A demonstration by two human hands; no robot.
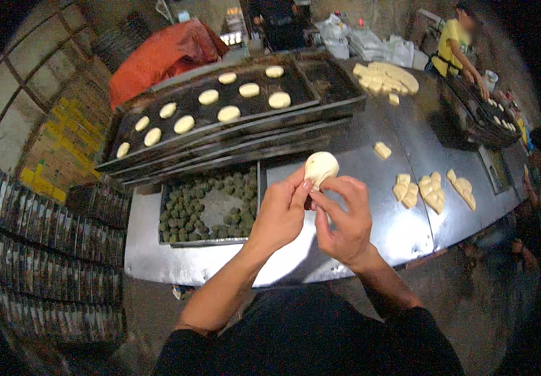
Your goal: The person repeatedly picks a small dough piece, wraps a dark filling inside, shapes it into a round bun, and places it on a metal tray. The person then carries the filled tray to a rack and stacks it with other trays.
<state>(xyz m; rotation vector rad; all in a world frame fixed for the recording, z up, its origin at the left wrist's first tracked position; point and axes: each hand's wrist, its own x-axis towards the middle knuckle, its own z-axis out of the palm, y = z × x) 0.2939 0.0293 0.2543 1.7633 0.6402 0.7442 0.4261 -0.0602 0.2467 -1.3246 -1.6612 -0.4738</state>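
A pale, smooth dough ball (322, 165) is held up over the metal table, narrowing to a gathered lower end. My left hand (281, 212) is closed around its left side, with the thumb pressed on the dough. My right hand (347, 219) pinches at the gathered end, its fingertips bent in against the dough. Something small and dark shows between the two hands, too little to make out. Left of my hands lies a metal tray (215, 242) of small dark green balls (184, 216), heaped round a bare patch. Cut dough pieces (432, 192) sit to the right.
Beyond the green balls stand stacked black baking trays (220, 138), the top one bearing several flat dough rounds (228, 113). More dough (386, 79) lies at the far right, with a single piece (382, 150) nearer. Another person (453, 47) works over dark trays (487, 113). Racks (51, 250) stand left.
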